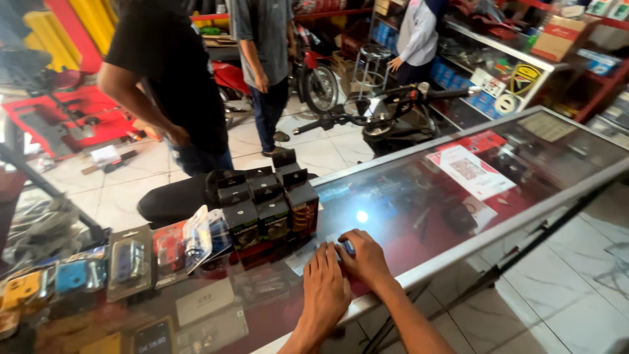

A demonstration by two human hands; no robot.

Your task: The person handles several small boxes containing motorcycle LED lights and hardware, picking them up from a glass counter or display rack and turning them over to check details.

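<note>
So, head view: both hands rest on the glass counter (419,196) near its front edge. The right hand (365,259) curls over a small blue thing (347,247), fingertips pinching it; the left hand (325,288) lies flat and empty just beside it. Black boxes (268,203) stand right behind, blister packs (131,259) run along the left, and a red-and-white sheet (470,172) lies under the glass toward the right.

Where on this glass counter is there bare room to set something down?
The widest free patch of the glass counter lies between the black boxes and the white leaflet. Left of the boxes it is crowded with blister packs. The left hand and right hand rest at the near edge.
</note>
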